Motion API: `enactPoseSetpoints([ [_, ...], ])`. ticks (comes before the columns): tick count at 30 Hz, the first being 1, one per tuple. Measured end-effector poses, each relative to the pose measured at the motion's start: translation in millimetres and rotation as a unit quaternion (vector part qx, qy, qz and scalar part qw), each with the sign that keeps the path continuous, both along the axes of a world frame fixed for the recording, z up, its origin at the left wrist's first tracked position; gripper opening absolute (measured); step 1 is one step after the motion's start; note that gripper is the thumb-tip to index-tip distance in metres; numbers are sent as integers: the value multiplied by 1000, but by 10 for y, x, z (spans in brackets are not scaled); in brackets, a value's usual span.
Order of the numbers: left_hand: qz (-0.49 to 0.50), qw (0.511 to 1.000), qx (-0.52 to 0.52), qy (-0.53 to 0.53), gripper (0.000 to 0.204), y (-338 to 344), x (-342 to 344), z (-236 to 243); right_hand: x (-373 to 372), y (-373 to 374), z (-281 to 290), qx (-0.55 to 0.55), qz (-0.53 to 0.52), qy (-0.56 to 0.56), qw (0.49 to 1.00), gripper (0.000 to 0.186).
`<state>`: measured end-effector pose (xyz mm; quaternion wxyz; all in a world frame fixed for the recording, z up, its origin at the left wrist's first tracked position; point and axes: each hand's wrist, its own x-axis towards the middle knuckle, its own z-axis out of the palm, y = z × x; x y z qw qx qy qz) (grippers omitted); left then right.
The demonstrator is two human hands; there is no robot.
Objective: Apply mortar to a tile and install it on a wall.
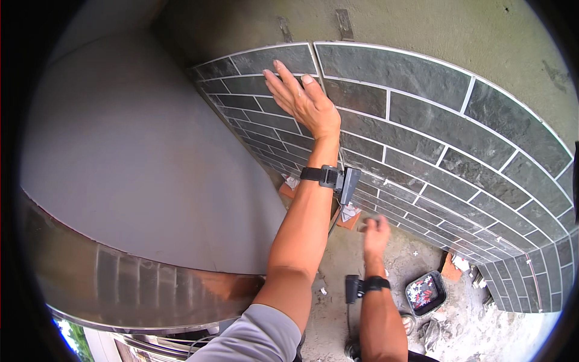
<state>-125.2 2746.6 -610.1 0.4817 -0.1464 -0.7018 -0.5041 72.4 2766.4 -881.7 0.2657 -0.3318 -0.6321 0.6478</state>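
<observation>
floor [392, 259]: dusty concrete | black tray [426, 292] | brick pieces [451, 267]

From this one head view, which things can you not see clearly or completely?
1. Right hand: blurred, so whether it holds anything cannot be told.
2. Tile under the left hand: the palm and fingers cover part of its face.
3. Black tray on the ground: its small red and white contents are too small to identify.
4. Tiled wall: its right end bends into the dark fisheye rim and is cut off.
</observation>
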Motion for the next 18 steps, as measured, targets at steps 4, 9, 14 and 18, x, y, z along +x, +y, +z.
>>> enactPoseSetpoints([
  [4,2,1000,12,-6,61,9,-4,-24,-473,-516,246,-1,93,93,991,10],
  [9,0,1000,7,13,60,-159,-35,-32,-679,-623,616,-244,155,71,955,12],
  [14,-57,981,187,-11,60,-369,-231,-22,-989,-549,389,-339,181,138,913,13],
  [18,-23,950,296,-97,58,-687,-401,-121,-1091,-551,510,-333,221,128,908,12],
])
